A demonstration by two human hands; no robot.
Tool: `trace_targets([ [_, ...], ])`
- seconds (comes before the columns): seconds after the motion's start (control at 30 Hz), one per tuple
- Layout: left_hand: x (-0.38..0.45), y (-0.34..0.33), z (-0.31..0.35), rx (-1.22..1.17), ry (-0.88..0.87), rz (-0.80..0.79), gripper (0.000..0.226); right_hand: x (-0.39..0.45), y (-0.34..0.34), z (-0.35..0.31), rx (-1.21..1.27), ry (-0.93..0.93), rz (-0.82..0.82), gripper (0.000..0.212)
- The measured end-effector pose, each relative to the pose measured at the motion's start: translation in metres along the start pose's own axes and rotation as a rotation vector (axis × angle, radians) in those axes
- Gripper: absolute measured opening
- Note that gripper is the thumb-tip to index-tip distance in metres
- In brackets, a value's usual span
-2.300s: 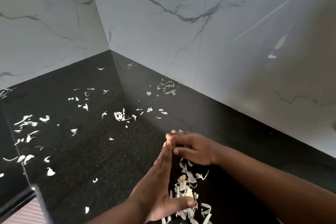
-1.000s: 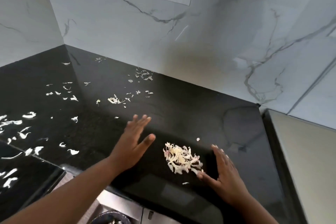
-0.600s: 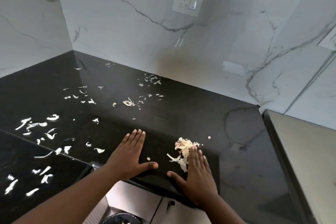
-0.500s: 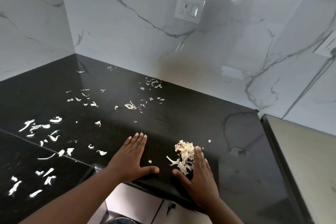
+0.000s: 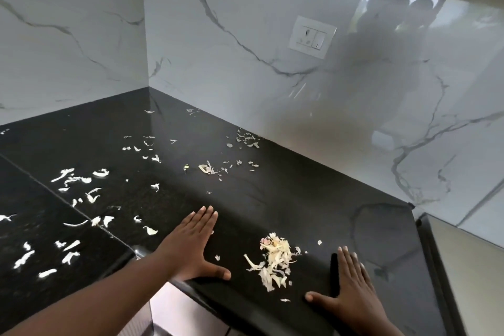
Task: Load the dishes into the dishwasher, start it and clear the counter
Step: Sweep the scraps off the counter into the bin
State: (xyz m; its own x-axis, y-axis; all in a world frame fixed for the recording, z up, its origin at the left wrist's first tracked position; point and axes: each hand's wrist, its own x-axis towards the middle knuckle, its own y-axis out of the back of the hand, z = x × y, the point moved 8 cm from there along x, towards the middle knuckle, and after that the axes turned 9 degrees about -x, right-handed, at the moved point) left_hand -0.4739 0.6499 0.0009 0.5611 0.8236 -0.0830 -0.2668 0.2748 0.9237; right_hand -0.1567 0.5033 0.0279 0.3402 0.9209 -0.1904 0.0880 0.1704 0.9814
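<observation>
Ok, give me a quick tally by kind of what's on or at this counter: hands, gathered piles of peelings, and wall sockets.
Hands: 2, left hand and right hand, both flat on the counter
Gathered pile of peelings: 1, between the hands; loose scraps lie scattered beyond, too many to count
Wall socket: 1
Total: 4

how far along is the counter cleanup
Done: one small pile of peelings is gathered near the counter's front edge. In hand: the left hand and right hand lie flat either side of it. Left: scattered scraps cover the counter's left and back. No dishwasher shows.
</observation>
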Motion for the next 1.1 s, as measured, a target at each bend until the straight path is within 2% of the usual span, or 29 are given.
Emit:
trace_targets([
  [0.23, 0.001, -0.007, 0.021, 0.091, 0.094, -0.017, 0.144, 0.045, 0.007, -0.029, 0.007, 0.328, 0.002, 0.134],
  [0.4, 0.0, -0.013, 0.052, 0.056, 0.097, -0.035, 0.139, 0.04, -0.002, -0.095, -0.053, 0.685, -0.015, 0.136],
  [0.47, -0.003, -0.011, 0.054, -0.038, 0.109, -0.016, 0.136, 0.027, -0.001, -0.116, -0.009, 0.813, -0.026, 0.133],
  [0.57, -0.01, -0.005, 0.045, -0.211, 0.214, 0.054, 0.13, 0.019, 0.014, -0.114, 0.316, 0.753, -0.052, 0.125],
  [0.63, -0.013, -0.003, 0.039, -0.266, 0.279, 0.084, 0.127, 0.017, 0.017, -0.099, 0.417, 0.677, -0.082, 0.133],
  [0.67, -0.013, -0.003, 0.037, -0.283, 0.3, 0.091, 0.126, 0.013, 0.014, -0.094, 0.35, 0.675, -0.088, 0.14],
  [0.73, -0.011, -0.003, 0.034, -0.297, 0.313, 0.082, 0.126, 0.001, 0.008, -0.09, 0.08, 0.718, 0.043, 0.152],
  [0.8, -0.008, -0.003, 0.032, -0.301, 0.308, 0.071, 0.125, -0.001, 0.005, -0.091, -0.021, 0.655, 0.063, 0.143],
  [0.9, -0.006, -0.004, 0.03, -0.342, 0.282, 0.079, 0.126, 0.003, 0.002, -0.111, -0.027, 0.606, 0.038, 0.154],
  [0.97, -0.007, -0.003, 0.03, -0.389, 0.267, 0.09, 0.127, 0.006, -0.009, -0.125, 0.038, 0.572, -0.019, 0.147],
  [1.1, -0.009, 0.0, 0.028, -0.533, 0.228, 0.144, 0.123, 0.016, -0.013, -0.162, 0.083, 0.479, -0.018, 0.138],
])
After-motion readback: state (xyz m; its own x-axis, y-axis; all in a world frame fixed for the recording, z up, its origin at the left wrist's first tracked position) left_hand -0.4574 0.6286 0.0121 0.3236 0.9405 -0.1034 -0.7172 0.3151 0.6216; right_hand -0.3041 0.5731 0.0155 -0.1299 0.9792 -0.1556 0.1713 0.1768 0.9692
